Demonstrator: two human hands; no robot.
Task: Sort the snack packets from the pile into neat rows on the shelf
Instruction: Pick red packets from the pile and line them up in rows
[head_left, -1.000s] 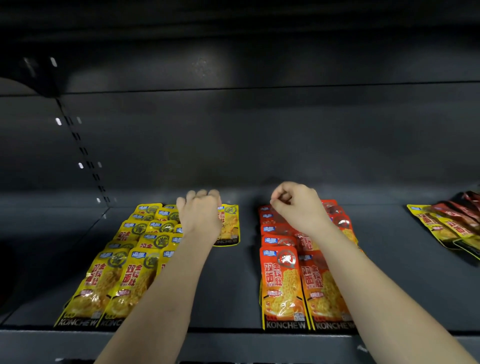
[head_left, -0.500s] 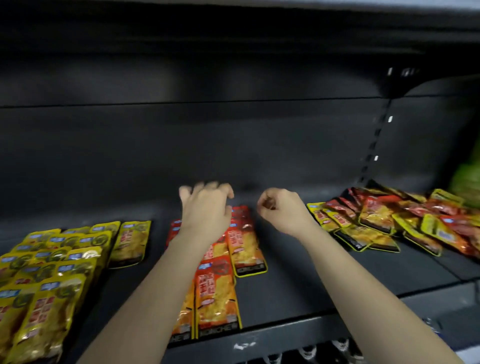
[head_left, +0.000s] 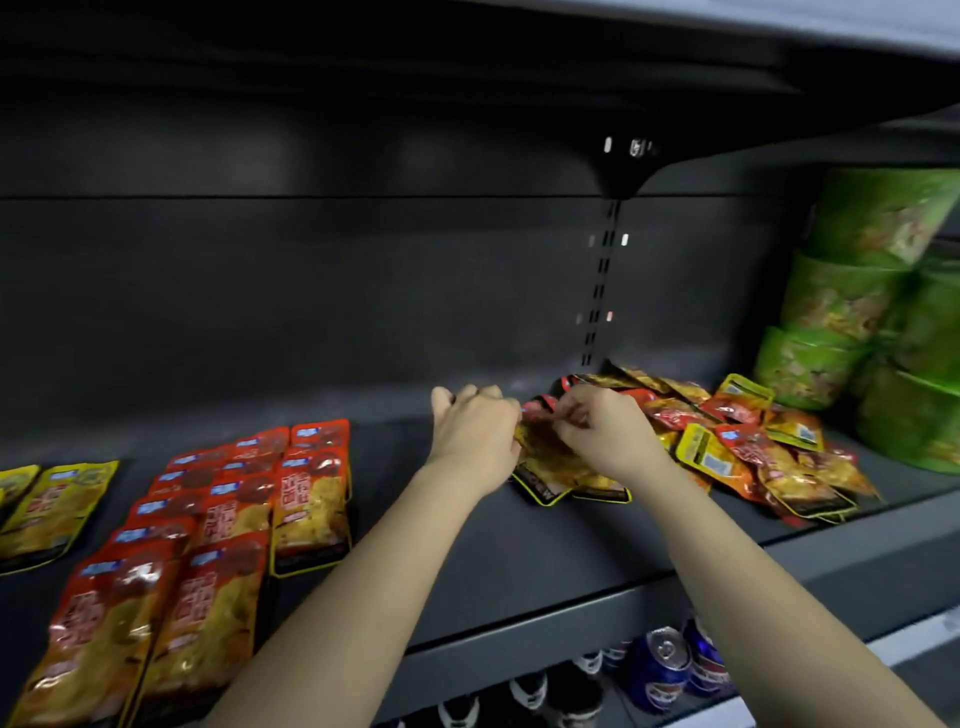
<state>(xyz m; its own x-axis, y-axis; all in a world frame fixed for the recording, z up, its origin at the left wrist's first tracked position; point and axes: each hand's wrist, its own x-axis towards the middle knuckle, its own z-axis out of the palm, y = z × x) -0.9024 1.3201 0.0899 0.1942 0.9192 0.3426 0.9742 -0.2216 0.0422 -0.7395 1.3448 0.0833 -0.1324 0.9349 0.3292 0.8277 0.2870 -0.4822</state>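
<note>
Left hand (head_left: 475, 436): back up, fingers curled, at left edge of pile (head_left: 737, 447) | Right hand (head_left: 605, 439): on pile's left end, pinching a packet (head_left: 545, 454) | Forearms: bare, outstretched.

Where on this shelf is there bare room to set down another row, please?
The widest bare patch of shelf lies between the red rows and the pile, crossed by both forearms. A bare strip runs behind the red rows to the back wall. Crowded: the pile, with the left hand and right hand at it, up to the green tubs.
</note>
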